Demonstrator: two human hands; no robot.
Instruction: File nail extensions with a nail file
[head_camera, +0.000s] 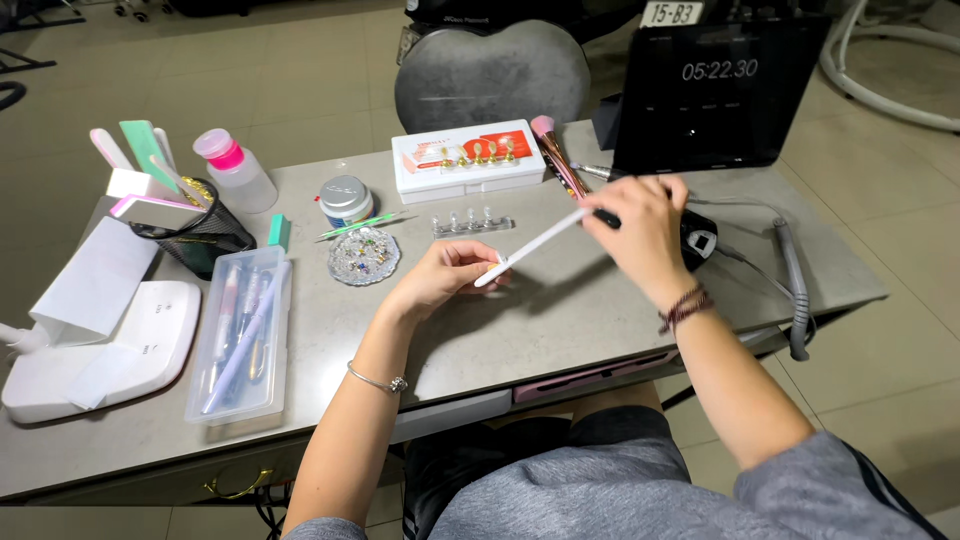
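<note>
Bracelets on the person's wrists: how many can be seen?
2. A thin silver bracelet is on the left wrist, near the desk's front edge. A dark red corded bracelet is on the right wrist. Others may be hidden under the sleeves.

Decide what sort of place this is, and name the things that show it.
Probably a nail-care work desk: the right hand holds a white nail file, a mesh cup of files stands at the left, and a white lamp lies nearby.

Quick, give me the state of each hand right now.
Left hand: fingers pinched closed at the lower tip of the white nail file; what they pinch cannot be told.
Right hand: closed, holding the file's upper end.
</note>
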